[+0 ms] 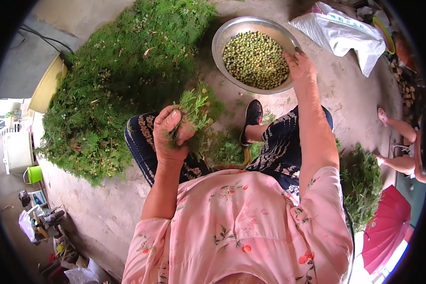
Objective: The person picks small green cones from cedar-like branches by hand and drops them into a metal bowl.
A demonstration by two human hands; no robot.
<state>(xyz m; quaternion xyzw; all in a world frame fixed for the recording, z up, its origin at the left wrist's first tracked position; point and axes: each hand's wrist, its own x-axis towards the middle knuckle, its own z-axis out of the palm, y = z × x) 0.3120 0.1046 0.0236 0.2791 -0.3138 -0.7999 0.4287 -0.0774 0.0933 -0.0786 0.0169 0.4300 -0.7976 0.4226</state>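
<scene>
My left hand (173, 128), above my left knee, is closed around a bunch of feathery green sprigs (196, 106). At the right rim of a wide metal basin (220, 40) is my right hand (300, 66), its fingers partly spread. I see nothing held in it, though part of its inner side is hidden. Inside the basin lies a heap of small round green and brownish seeds or berries (255, 59). To the left rises a large pile of cut green branches (123, 80), dotted with pale round fruits.
Loose greenery (227, 149) lies on the floor between my legs, and more branches (359, 184) at my right. A white woven sack (341, 33) lies beyond the basin. At the far right, another person's legs (400, 163) show near a red umbrella (388, 227). A green bucket (33, 174) stands left.
</scene>
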